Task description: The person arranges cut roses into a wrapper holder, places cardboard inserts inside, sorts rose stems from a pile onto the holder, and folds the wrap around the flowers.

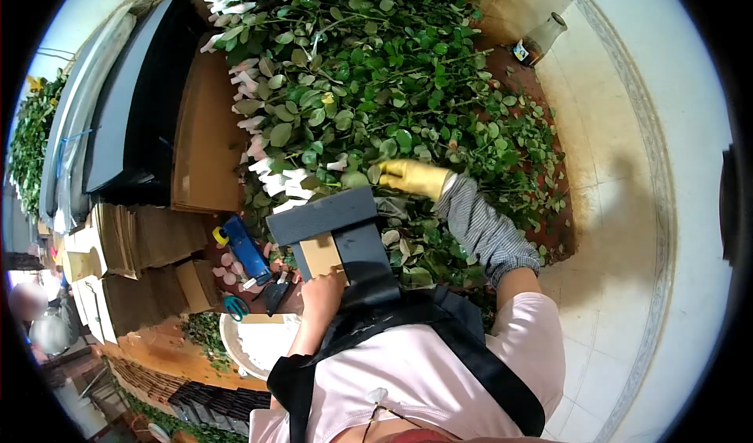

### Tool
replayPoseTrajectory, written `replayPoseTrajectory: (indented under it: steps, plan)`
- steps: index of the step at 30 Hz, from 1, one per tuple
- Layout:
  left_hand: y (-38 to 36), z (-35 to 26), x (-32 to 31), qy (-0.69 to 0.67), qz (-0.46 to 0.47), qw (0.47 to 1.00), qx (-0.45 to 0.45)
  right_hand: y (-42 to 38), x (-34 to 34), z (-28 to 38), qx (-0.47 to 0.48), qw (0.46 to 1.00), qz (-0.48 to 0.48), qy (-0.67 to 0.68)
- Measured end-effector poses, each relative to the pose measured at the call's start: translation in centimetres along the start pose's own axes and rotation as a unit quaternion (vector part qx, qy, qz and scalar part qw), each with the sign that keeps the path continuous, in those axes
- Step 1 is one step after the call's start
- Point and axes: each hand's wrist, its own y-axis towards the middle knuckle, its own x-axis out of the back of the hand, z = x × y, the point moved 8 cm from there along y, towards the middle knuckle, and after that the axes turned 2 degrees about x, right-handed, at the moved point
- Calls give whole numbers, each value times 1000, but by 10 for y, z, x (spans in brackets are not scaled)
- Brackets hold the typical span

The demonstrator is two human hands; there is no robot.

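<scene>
My right hand, in a yellow glove with a grey knitted sleeve above it, reaches over the leafy stems; its fingers lie at the leaves, and whether they grip a stem is too small to tell. Bare and closed, my left hand rests at the lower edge of a tan cardboard piece. That piece lies on a dark grey padded board in front of my body. Pale wrapped flower heads line the left side of the stem pile.
Left of the pile stand cardboard sheets and stacked brown cardboard. A blue tape dispenser, teal scissors and a white bucket are lower left. A glass jar stands at the upper right, by the tiled wall.
</scene>
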Motion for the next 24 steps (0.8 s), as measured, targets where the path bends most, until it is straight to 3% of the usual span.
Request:
replayPoseTrajectory:
  steps: [2, 3, 5, 7, 9, 10, 11, 13, 14, 15, 17, 19, 22, 24]
  plan:
    - [0, 0, 2, -2, 5, 1000, -5, -3, 38, 38, 84, 977, -84, -177]
    - [-1, 2, 2, -5, 10, 1000, 1, -20, 53, 71, -28, 974, -114, -194]
    - [1, 1, 1, -13, 20, 1000, 2, 6, 86, 70, 103, 926, -231, -281]
    - [2, 0, -1, 9, 30, 999, -2, 31, 108, 74, 143, 862, -346, -341]
    - [3, -1, 5, 17, 26, 999, -7, 87, 106, 30, -5, 856, -258, -447]
    - [3, -4, 12, 18, 10, 1000, -16, 83, 91, 45, -38, 790, -268, -550]
    - [3, -4, 16, 9, 7, 1000, -24, 70, 80, 61, 64, 773, -359, -519]
    - [2, -6, 16, 12, -19, 1000, -21, 53, 58, 74, -53, 809, -277, -515]
    - [1, -6, 15, 10, -16, 1000, -19, 36, 48, 72, -23, 797, -322, -510]
    - [1, -6, 14, 16, -9, 1000, -13, 60, 48, 17, 16, 796, -405, -451]
    - [3, -5, 11, 16, -4, 1000, -5, 13, 27, 38, -131, 818, -226, -512]
    - [2, -2, 3, 16, -2, 1000, 0, -6, -2, -7, -137, 829, -187, -509]
    - [1, -3, 7, 17, -24, 1000, 6, -38, -32, 2, -171, 819, -142, -529]
    - [0, -4, 8, 20, -27, 999, 8, -47, -33, 5, -135, 839, -160, -502]
